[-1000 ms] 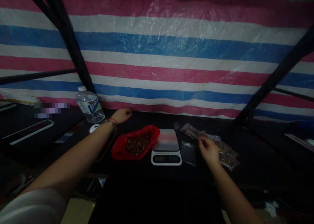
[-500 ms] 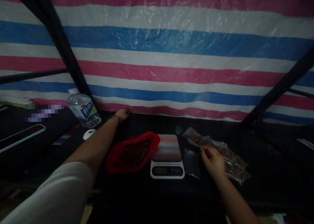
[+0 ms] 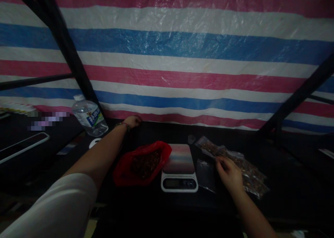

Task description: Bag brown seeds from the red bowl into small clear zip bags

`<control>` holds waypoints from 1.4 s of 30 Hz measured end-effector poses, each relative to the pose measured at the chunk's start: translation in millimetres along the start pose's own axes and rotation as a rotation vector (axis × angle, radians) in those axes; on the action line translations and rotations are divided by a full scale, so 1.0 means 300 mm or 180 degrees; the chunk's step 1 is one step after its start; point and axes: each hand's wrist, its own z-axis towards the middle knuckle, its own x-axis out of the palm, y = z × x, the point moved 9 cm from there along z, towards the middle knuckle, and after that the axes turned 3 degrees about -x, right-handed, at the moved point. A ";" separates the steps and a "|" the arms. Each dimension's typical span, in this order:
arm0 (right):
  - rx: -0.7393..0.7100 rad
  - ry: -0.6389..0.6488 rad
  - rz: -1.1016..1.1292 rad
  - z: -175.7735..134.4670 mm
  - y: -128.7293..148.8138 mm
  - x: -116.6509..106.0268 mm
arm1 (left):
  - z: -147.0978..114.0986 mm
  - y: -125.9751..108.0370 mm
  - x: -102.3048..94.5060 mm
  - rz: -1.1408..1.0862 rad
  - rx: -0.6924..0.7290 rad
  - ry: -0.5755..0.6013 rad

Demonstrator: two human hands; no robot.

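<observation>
My left hand (image 3: 133,121) reaches to the back edge of the black table, its fingers curled; whatever they hold, if anything, is hidden. Pinched together, the fingertips of my right hand (image 3: 230,174) are at the lower edge of a filled clear zip bag (image 3: 208,146), the end one of an overlapping row. Between my arms stands a white kitchen scale (image 3: 179,168) with nothing on its shiny plate. Left of it lies an open red bag (image 3: 122,170) holding small dark brown pieces (image 3: 146,163). An unfilled zip bag (image 3: 206,175) rests between the scale and my right hand.
Behind the scale sits a small clear cup (image 3: 191,139). A large plastic bottle (image 3: 90,116) and a white round object (image 3: 94,143) are beside my left arm. A phone (image 3: 23,147) lies farther left. Black frame bars (image 3: 68,57) slope before a striped tarp (image 3: 182,64).
My left hand has turned slightly at the back edge of the table. My right hand keeps its place at the filled bags. The whole view has shifted a little.
</observation>
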 end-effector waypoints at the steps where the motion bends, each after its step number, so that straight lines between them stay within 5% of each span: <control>1: 0.0004 -0.0010 0.0005 0.001 0.000 -0.001 | -0.022 -0.025 -0.011 -0.0045 0.0073 0.0022; 7: -0.0012 -0.0031 0.0013 0.001 -0.003 -0.001 | -0.249 -0.287 -0.005 -0.0777 0.1147 0.0833; 10: -0.0031 -0.0061 0.0024 0.002 -0.001 -0.001 | -0.334 -0.363 0.016 -0.0713 0.1454 0.0923; 21: -0.0076 -0.0062 0.0044 0.003 -0.006 0.003 | -0.369 -0.341 0.092 -0.0276 0.1445 0.0782; 26: -0.0105 -0.0095 0.0092 0.004 -0.003 -0.004 | -0.394 -0.328 -0.084 -0.0436 0.1080 0.0112; 30: -0.0095 -0.0117 0.0112 0.003 0.000 -0.010 | -0.547 -0.469 -0.206 -0.0766 0.1330 -0.0155; 35: -0.0134 -0.0161 0.0178 -0.001 0.006 -0.017 | -0.734 -0.698 -0.049 -0.0179 0.1985 0.0577; 38: -0.0151 -0.0150 0.0191 -0.004 0.006 -0.019 | -0.753 -0.699 -0.013 0.0130 0.1806 0.0410; 42: -0.0194 -0.0134 0.0136 -0.006 0.009 -0.018 | -0.826 -0.634 -0.081 0.0170 0.1717 0.0028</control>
